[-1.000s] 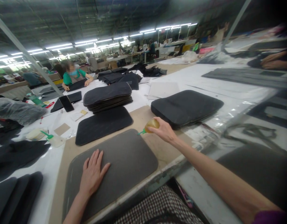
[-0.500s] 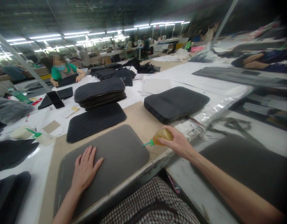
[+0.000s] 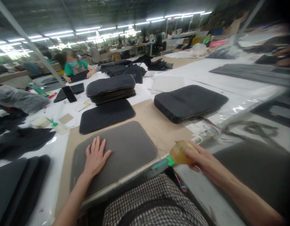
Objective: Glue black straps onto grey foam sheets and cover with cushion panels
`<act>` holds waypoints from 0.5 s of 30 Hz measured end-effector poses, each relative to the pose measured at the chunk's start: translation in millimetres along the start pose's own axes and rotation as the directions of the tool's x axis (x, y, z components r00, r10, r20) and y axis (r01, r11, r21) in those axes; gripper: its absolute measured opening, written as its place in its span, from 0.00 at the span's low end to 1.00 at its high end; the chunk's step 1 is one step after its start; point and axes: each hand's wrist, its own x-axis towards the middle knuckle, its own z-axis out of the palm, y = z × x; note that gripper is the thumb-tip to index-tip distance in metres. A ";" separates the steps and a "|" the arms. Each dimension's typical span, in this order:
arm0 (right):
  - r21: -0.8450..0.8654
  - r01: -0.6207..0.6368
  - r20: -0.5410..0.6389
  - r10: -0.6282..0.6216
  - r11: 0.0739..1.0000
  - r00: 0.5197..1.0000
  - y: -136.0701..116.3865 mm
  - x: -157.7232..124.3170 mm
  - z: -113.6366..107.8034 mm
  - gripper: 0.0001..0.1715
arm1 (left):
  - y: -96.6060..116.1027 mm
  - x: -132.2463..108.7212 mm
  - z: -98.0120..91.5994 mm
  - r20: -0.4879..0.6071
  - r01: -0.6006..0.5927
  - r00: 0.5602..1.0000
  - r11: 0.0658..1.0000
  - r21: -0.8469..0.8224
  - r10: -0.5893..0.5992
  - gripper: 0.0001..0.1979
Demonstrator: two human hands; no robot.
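Observation:
My left hand [image 3: 95, 156] lies flat with fingers spread on a grey rounded pad [image 3: 126, 147] that rests on a brown board [image 3: 159, 125]. My right hand [image 3: 201, 160] is wrapped round a yellowish squeeze bottle [image 3: 180, 153] with a green nozzle; the nozzle points left at the pad's near right corner, by the table edge. A black pad [image 3: 106, 115] lies just beyond the grey one.
A stack of black pads [image 3: 110, 88] and a thicker black pile [image 3: 189, 102] sit farther back. Dark fabric [image 3: 15, 175] is heaped at my left. Another squeeze bottle [image 3: 57, 127] lies at left. A person in green [image 3: 75, 70] works across the table.
My right hand has carried the bottle from the pad's far right corner down along its right side to the near corner. My left hand has stayed flat on the pad.

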 end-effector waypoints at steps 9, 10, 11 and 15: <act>-0.185 0.253 0.358 -0.175 0.950 0.917 -37.0 40.0 132.9 0.34 | -50.6 -2.6 -53.6 -0.067 0.134 0.983 0.913 -0.384 -0.172 0.22; -0.219 0.311 0.374 -0.215 0.925 0.902 -42.1 41.0 150.7 0.33 | -56.8 -9.2 -61.2 -0.041 0.119 0.988 0.914 -0.387 -0.146 0.21; -0.253 0.368 0.395 -0.251 0.895 0.884 -46.2 41.7 168.0 0.32 | -62.0 -16.9 -68.5 -0.007 0.101 0.994 0.916 -0.388 -0.112 0.19; -0.262 0.584 0.520 -0.398 0.768 0.756 -51.2 45.4 229.7 0.32 | -72.6 -49.6 -89.2 0.162 0.030 0.986 0.928 -0.372 0.033 0.14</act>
